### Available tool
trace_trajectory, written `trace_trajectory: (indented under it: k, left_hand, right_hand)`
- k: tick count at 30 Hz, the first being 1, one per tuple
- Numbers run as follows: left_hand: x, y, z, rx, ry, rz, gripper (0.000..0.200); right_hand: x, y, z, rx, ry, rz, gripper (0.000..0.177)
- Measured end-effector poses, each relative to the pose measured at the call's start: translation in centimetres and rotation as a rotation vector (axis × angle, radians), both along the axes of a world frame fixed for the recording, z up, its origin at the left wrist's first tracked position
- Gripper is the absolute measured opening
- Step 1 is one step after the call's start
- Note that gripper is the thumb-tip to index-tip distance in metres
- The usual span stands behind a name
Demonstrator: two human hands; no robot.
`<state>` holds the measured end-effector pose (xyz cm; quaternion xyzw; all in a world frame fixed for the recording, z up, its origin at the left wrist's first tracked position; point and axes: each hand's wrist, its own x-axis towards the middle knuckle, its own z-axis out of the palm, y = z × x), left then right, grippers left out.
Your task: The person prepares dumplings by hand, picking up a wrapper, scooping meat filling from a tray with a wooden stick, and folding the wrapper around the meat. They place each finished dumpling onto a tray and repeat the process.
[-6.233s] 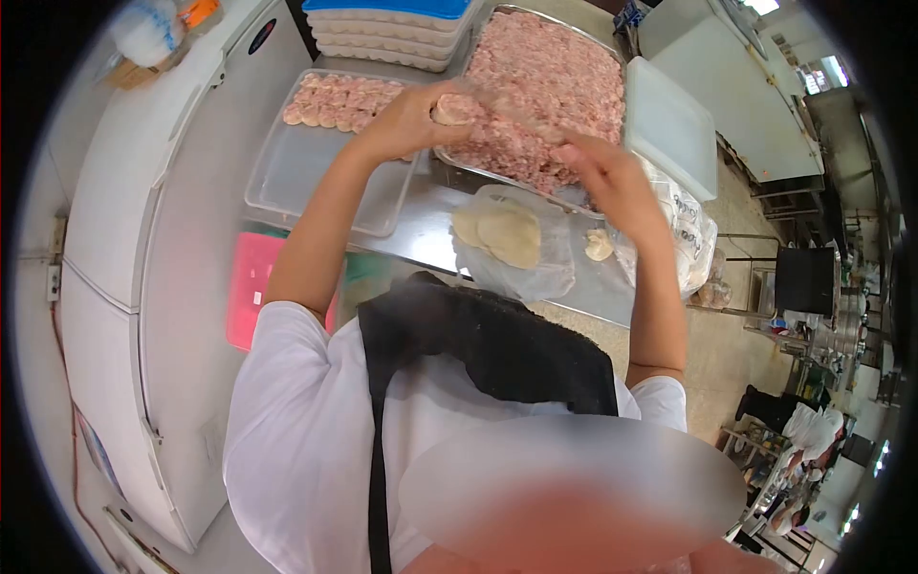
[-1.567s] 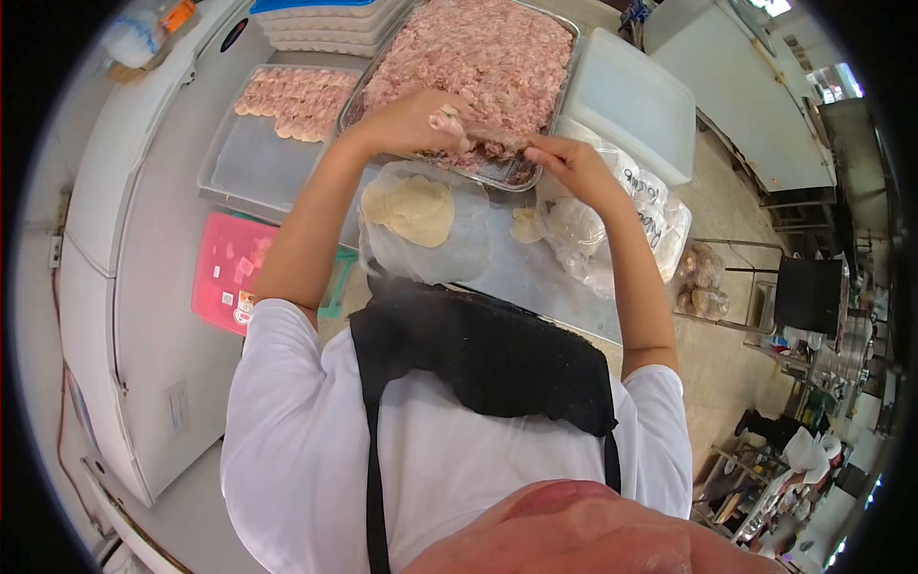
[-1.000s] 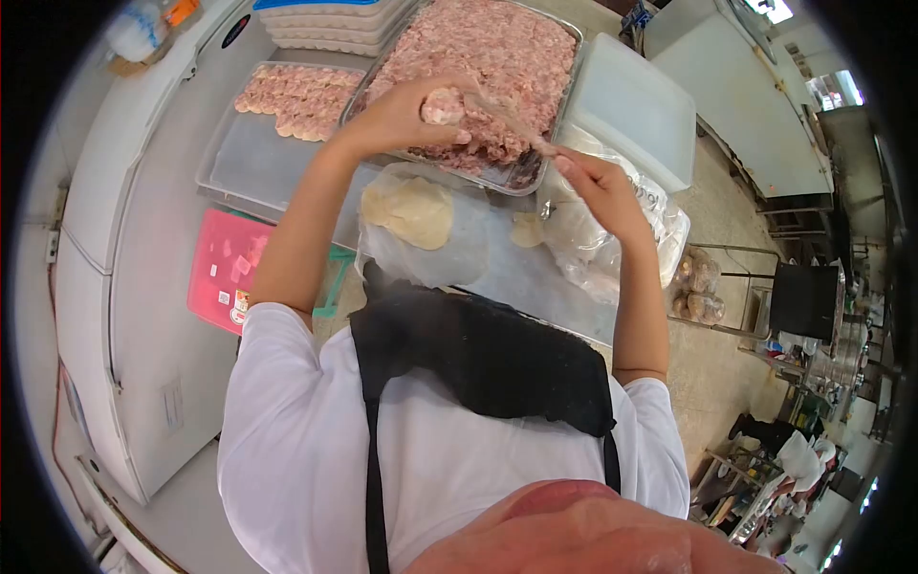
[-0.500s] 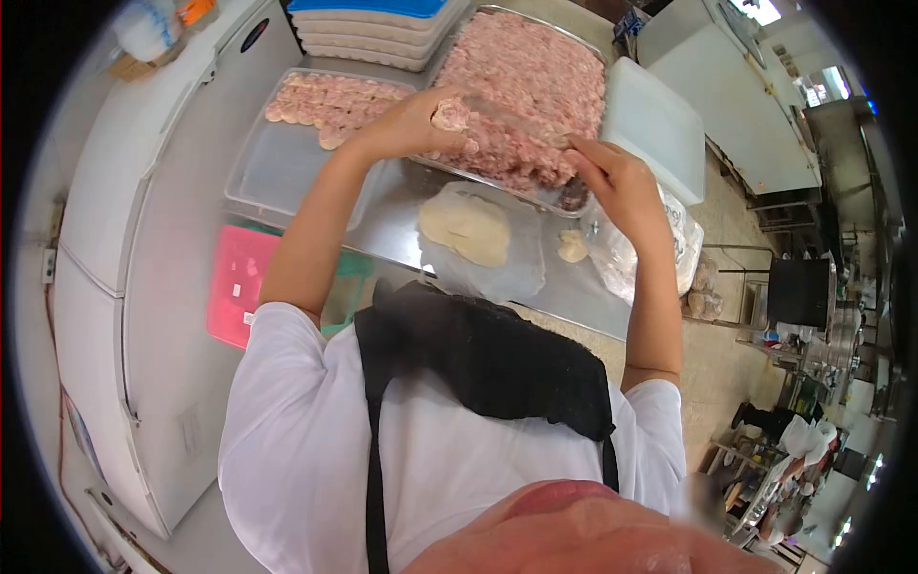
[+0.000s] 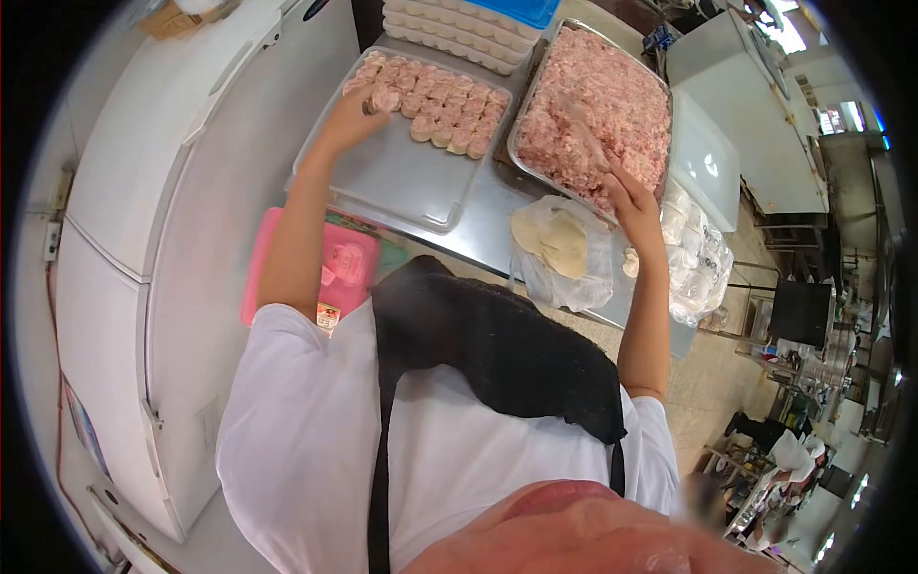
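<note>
My left hand point(image 5: 352, 121) is over the clear tray point(image 5: 382, 182), its fingers closed round a meat-filled dumpling point(image 5: 385, 98) beside rows of similar dumplings point(image 5: 448, 111). On the right, my right hand point(image 5: 634, 206) grips a thin flat spatula point(image 5: 587, 136), whose blade lies over the ground meat point(image 5: 598, 86) in a large metal tray point(image 5: 521, 158). Pale dough wrappers point(image 5: 555, 241) rest on a plastic bag point(image 5: 591, 280) near the table's front edge.
Stacked trays of dumplings point(image 5: 459, 36) with a blue lid stand behind. A white lid point(image 5: 706, 153) and bagged dough point(image 5: 690, 251) are at the right, a pink container point(image 5: 349, 258) at the lower left. White freezers flank the table. A person point(image 5: 789, 454) is far right.
My left hand has moved left from the meat tray to the dumpling tray with the dumpling. The view has shifted, and my right hand stays at the meat's near edge.
</note>
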<state>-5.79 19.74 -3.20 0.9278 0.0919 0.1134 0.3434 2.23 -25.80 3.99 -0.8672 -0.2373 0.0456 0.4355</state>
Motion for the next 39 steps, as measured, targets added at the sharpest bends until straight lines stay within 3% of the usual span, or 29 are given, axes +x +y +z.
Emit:
trace_trajectory:
  k: [1,5,8,14,17,19,22,23,25,27,29,32,36,39]
  left_hand:
    - [-0.1,0.8,-2.0,0.143,0.005,0.033,0.056]
    - [0.1,-1.8,-4.9,-0.017,-0.028,0.120,0.056]
    - [-0.2,-4.5,-4.4,-0.020,-0.018,0.125,0.059]
    - [2.3,-5.3,-5.1,-0.002,0.087,0.176,0.065]
    - [4.4,-4.3,-6.6,0.136,0.164,0.094,0.066]
    - [4.5,-4.9,-4.3,0.252,0.307,0.004,0.063]
    - [1.5,-10.1,0.9,0.379,0.035,-0.027,0.045]
    - [1.0,-12.6,2.7,0.300,-0.021,-0.140,0.040]
    - [0.7,-18.8,5.6,0.138,-0.128,-0.357,0.031]
    - [0.9,-24.2,4.1,-0.148,-0.101,-0.546,0.027]
    - [0.9,-28.2,1.7,-0.178,0.003,-0.625,0.027]
    - [0.5,-31.7,-0.6,-0.022,-0.088,-0.643,0.028]
    - [-0.1,-33.3,-2.6,0.016,-0.083,-0.485,0.023]
    - [-0.5,-33.5,-2.9,-0.093,0.063,-0.399,0.019]
  right_hand:
    - [-0.5,-0.6,0.1,0.017,0.130,-0.064,0.032]
    - [-2.5,-1.9,-0.6,0.176,0.364,-0.230,0.029]
    - [-3.7,-2.2,0.2,0.109,0.374,-0.260,0.027]
    - [-2.8,-4.7,0.1,-0.089,0.157,-0.159,0.032]
    - [-1.2,-7.1,1.8,-0.450,-0.085,-0.066,0.032]
    - [1.2,-10.0,4.2,-0.869,-0.210,0.002,0.031]
    - [3.3,-11.6,8.6,-1.193,-0.187,-0.016,0.030]
    - [4.2,-11.8,9.1,-1.268,-0.189,-0.021,0.029]
    - [6.0,-13.4,5.8,-1.139,-0.589,0.100,0.024]
    - [6.9,-12.1,-0.6,-1.184,-0.437,0.129,0.018]
    - [3.6,-11.1,-2.5,-0.844,-0.638,0.314,0.012]
    - [0.9,-10.8,0.0,-1.040,-0.598,0.356,0.013]
    - [4.5,-13.2,4.5,-1.006,-0.714,0.247,0.016]
    - [7.9,-13.7,-0.7,-0.785,-0.821,0.233,0.013]
